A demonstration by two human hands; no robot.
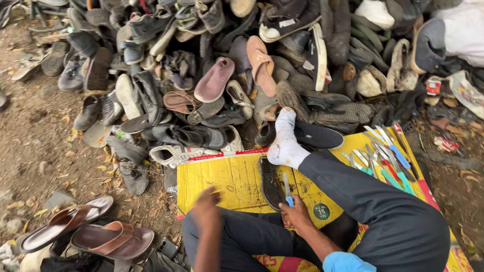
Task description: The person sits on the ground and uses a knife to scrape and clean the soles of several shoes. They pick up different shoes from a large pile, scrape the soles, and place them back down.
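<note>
I sit on a yellow sheet [227, 181] with my leg stretched out and a white-socked foot [285, 143] at its far edge. My right hand [297, 215] grips a small blue-handled knife [287, 190], blade pointing away from me. Its blade lies at the right edge of a black shoe sole [268, 182] that rests flat on the sheet. My left hand [207, 205] hovers over the sheet to the left of the sole. It is blurred, and I cannot make out its fingers or anything in it.
A big heap of worn shoes and sandals [217, 80] fills the ground beyond the sheet. Several knives with blue, green and red handles [385, 156] lie on the sheet's right side. Two brown sandals [101, 234] sit on the dirt at lower left. A black shoe [320, 136] lies beside my foot.
</note>
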